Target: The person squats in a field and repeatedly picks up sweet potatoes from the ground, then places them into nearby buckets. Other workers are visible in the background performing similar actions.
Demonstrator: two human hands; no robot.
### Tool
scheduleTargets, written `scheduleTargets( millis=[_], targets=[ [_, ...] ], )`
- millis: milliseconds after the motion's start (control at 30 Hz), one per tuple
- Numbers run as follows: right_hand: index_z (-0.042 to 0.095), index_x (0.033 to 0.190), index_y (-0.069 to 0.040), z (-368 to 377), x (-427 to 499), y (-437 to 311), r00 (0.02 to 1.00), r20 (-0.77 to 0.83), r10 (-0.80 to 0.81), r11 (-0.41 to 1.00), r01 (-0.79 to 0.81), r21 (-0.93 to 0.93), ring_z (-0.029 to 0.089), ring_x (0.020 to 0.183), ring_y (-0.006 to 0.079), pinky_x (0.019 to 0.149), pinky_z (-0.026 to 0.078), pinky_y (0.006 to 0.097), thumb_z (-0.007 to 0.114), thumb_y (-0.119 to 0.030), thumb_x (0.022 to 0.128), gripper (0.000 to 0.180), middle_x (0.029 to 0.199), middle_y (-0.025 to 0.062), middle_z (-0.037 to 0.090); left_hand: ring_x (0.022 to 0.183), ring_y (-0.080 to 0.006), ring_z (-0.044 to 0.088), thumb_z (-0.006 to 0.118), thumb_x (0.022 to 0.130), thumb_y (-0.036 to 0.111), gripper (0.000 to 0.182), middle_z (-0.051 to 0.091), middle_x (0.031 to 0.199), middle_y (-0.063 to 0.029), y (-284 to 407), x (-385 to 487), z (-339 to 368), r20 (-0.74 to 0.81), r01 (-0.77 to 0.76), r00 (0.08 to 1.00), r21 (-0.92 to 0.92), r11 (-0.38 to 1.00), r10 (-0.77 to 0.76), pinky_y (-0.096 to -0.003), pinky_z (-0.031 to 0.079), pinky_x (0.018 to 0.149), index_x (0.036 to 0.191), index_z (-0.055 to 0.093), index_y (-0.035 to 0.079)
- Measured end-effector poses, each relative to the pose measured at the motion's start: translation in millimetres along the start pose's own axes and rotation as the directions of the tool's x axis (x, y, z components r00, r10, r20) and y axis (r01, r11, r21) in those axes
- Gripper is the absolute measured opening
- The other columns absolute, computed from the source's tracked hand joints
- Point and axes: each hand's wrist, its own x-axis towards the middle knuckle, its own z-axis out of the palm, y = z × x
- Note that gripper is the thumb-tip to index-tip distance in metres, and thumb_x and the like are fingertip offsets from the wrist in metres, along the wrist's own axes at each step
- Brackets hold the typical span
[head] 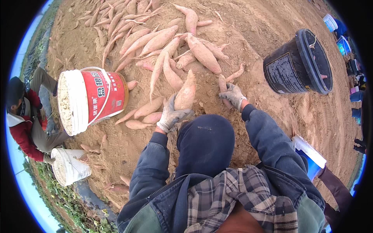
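Observation:
My left hand [172, 115], in a dirty grey glove, is closed around the lower end of a large sweet potato [186, 93], which points away from me. In my right hand [232, 95], gloved the same way, is a slimmer sweet potato [222, 83]. A small curved sweet potato [235, 73] lies on the soil just beyond it. Left of my left hand rest several sweet potatoes [149, 107]. Ahead, a pile of long, soil-dusted sweet potatoes [158, 39] spreads over the ground.
A red and white plastic bucket [102, 94] lies tipped at left. At right a black bucket [284, 65] holds some sweet potatoes. Farther left, a person [26, 122] touches a white bucket [74, 166]. A blue and white container [309, 157] is behind my right arm. More buckets [344, 45] line the far right.

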Motion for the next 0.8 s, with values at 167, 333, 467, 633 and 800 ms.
scheduleTargets(
  millis=[167,333,467,633,800],
  targets=[
    [0.065,0.112,-0.006,-4,-44,-67,0.939,0.162,-0.304,0.667,0.088,0.740,0.063,0.086,0.0121,0.076,0.052,0.0288,0.075,-0.013,0.089,0.027,0.098,0.0002,0.067,0.121,-0.0194,0.054,0.076,0.082,0.017,0.075,0.056,0.131,-0.0116,52,54,86,0.314,-0.047,0.942,-0.229,0.972,0.119,-0.0330,0.048,0.100,0.145,0.039,-0.002],
    [0.047,0.143,-0.006,-82,-110,-145,0.855,-0.181,-0.486,0.774,0.517,0.366,0.057,0.105,0.0121,0.080,0.051,0.0270,0.084,-0.033,0.080,0.078,0.120,0.0064,0.061,0.128,-0.0199,0.052,0.074,0.087,0.018,0.084,0.050,0.140,-0.0134,144,73,163,0.430,-0.230,0.866,-0.112,0.967,0.256,-0.0341,0.046,0.105,0.153,0.024,-0.001],
    [0.050,0.136,-0.003,-182,-173,-197,0.559,-0.387,-0.733,0.556,0.820,0.133,0.060,0.102,0.0120,0.082,0.053,0.0268,0.078,-0.023,0.087,0.060,0.117,0.0068,0.063,0.130,-0.0249,0.051,0.082,0.079,0.035,0.106,0.046,0.143,-0.0177,241,75,254,0.580,-0.494,0.703,-0.018,0.869,0.411,-0.0365,0.046,0.106,0.154,0.016,-0.002],
    [0.043,0.145,-0.004,-350,-213,-215,0.006,-0.421,-0.907,0.279,0.758,-0.590,0.061,0.105,0.0167,0.090,0.050,0.0298,0.063,-0.019,0.097,0.053,0.118,0.0043,0.063,0.123,-0.0290,0.059,0.079,0.083,0.039,0.091,0.059,0.128,-0.0225,337,106,424,0.649,-0.844,0.482,0.165,0.510,0.588,-0.0375,0.055,0.097,0.150,0.029,0.001],
    [0.036,0.149,-0.001,-406,-170,-167,0.651,-0.600,-0.464,0.880,0.418,-0.226,0.056,0.121,0.0245,0.099,0.048,0.0361,0.076,-0.034,0.086,0.082,0.129,0.0163,0.060,0.132,-0.0367,0.050,0.073,0.084,0.052,0.079,0.054,0.139,-0.0186,278,133,397,0.654,-0.890,0.450,0.383,0.247,0.608,-0.0481,0.041,0.107,0.146,0.044,0.012]
  ],
)
